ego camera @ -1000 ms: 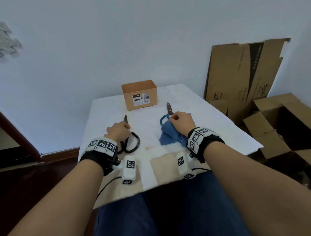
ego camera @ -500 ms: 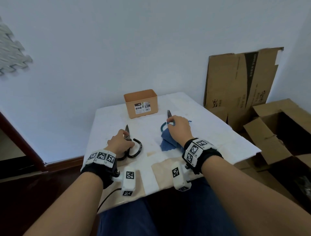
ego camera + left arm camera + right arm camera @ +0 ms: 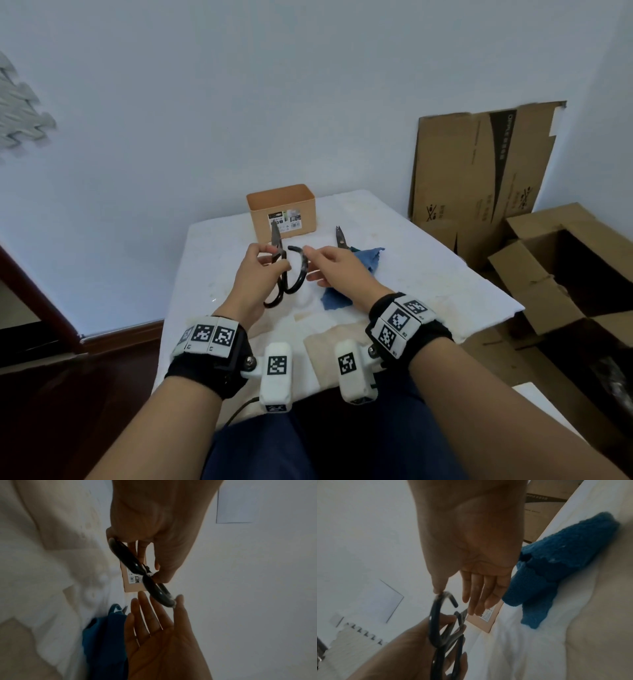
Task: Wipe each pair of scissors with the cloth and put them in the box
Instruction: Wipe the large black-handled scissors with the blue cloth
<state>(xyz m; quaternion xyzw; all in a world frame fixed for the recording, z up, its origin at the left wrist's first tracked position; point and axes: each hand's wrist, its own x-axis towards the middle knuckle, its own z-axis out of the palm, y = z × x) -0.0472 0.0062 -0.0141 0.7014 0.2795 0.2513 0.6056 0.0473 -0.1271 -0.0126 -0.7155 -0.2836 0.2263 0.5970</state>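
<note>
The left hand (image 3: pixel 255 274) pinches the black scissors (image 3: pixel 287 270) above the counter (image 3: pixel 428 274), blades toward the box (image 3: pixel 284 212); right hand (image 3: pixel 337 269), fingers spread, touches a handle; cloth (image 3: pixel 359 263) lies beside, near the right edge

We take the box (image 3: pixel 281 209) on the table (image 3: pixel 411 267) as landmark: before it, held scissors (image 3: pixel 284 270); to its right front, second scissors (image 3: pixel 340 238) on the cloth (image 3: pixel 366 260); cartons (image 3: pixel 479 178) farther right.

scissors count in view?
2. Black-handled scissors held up by the left hand, right hand touching a handle loop. Blue-handled scissors on the table, handles under the blue cloth.
</note>
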